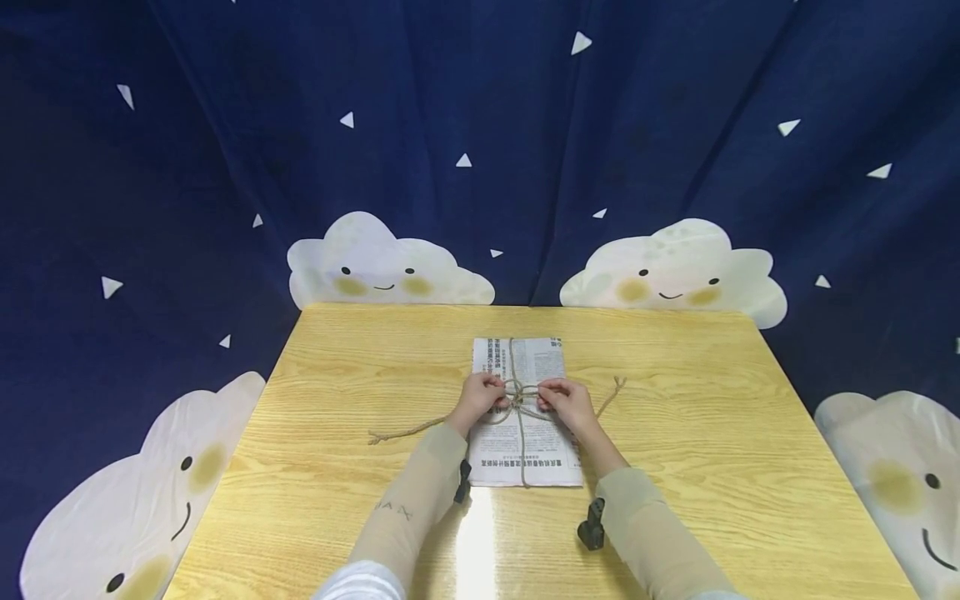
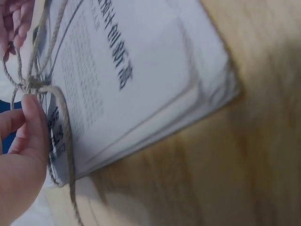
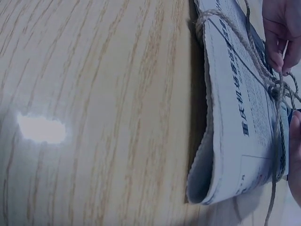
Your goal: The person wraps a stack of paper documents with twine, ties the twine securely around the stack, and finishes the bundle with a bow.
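A folded newspaper bundle (image 1: 498,454) lies flat in the middle of the table, with brown twine (image 1: 522,454) crossing it lengthwise and widthwise. Over its centre the twine forms a knot (image 2: 34,84) with loops to either side. My left hand (image 1: 483,400) pinches a twine loop left of the knot between thumb and fingers. Opposite it, my right hand (image 1: 567,403) pinches the loop on the right side. Both hands sit close above the paper, fingertips near the knot. The right wrist view shows left fingertips (image 3: 276,59) at the twine and only part of my right hand (image 3: 295,155).
One loose twine end (image 1: 397,434) trails left on the wooden table (image 1: 337,367); another end (image 1: 615,390) points out to the right. Dark wrist cameras (image 1: 591,527) are strapped at both sleeves. Behind the table hangs a navy curtain (image 1: 480,100) printed with clouds.
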{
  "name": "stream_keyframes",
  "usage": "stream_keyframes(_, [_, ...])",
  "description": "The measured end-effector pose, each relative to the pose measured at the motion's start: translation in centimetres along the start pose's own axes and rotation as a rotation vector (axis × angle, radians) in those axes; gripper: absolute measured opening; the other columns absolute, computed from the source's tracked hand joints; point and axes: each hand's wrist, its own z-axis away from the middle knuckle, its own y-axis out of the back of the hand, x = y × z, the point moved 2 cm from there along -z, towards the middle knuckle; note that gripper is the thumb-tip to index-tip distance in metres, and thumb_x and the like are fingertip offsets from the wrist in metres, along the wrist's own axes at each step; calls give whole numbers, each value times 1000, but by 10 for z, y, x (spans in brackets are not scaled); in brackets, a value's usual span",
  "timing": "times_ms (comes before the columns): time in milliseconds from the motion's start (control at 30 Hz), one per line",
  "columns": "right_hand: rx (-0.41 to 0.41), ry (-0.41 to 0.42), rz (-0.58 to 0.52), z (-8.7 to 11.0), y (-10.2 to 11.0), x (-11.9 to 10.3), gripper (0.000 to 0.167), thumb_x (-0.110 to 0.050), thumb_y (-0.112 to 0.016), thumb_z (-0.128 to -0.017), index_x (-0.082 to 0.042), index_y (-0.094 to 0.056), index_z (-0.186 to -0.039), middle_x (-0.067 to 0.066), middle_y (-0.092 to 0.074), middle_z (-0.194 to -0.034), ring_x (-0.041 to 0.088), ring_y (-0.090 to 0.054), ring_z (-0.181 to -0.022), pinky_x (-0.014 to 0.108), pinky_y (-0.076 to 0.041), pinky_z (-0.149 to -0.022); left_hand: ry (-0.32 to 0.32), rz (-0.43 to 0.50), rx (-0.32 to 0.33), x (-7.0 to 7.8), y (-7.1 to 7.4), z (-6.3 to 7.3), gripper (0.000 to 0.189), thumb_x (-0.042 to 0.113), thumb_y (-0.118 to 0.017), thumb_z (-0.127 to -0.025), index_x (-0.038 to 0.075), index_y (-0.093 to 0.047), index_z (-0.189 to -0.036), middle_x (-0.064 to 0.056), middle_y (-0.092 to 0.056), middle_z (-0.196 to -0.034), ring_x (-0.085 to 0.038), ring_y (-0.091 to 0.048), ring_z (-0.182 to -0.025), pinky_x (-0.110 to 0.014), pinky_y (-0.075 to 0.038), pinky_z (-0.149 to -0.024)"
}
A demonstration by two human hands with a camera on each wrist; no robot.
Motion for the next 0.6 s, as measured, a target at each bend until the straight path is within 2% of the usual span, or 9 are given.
stream_keyframes(133, [-2, 12, -5, 0, 0, -1, 20, -2, -60, -86, 12, -61, -101, 21, -65, -83, 21, -65, -71, 29, -56, -67, 54, 142, 49, -3, -4, 5, 17, -3, -55, -84, -13, -59, -98, -10, -61, -77, -16, -67, -63, -24, -56, -63])
stream_keyframes(267, [-4, 14, -10, 1, 0, -2, 21, -2, -60, -86, 12, -60, -101, 19, -65, -82, 19, -65, -70, 29, -56, -68, 90, 258, 101, -7, -8, 11, 14, -7, -56, -80, -14, -58, -92, -16, -62, -80, -22, -68, -68, -26, -56, -66])
stream_keyframes(333, [-2, 11, -8, 1, -1, -3, 20, -2, -59, -87, 12, -60, -101, 17, -65, -81, 18, -65, -70, 29, -56, -67, 87, 293, 118, -9, -11, 13, 13, -9, -55, -79, -15, -59, -89, -17, -62, -80, -24, -68, -70, -27, -56, -67])
stream_keyframes(467, [2, 9, -6, 1, -1, -4, 20, -2, -59, -87, 12, -60, -101, 16, -65, -80, 17, -64, -69, 28, -56, -67, 54, 277, 141, -12, -15, 16, 11, -10, -56, -78, -16, -60, -86, -15, -61, -77, -19, -67, -62, -24, -56, -63])
stream_keyframes(600, [1, 3, -2, 1, -2, -4, 22, -3, -60, -87, 12, -60, -103, 17, -65, -82, 17, -64, -69, 30, -56, -68, 17, 177, 152, -13, -16, 17, 9, -9, -62, -78, -15, -61, -84, -11, -62, -70, -9, -59, -50, -20, -53, -51])
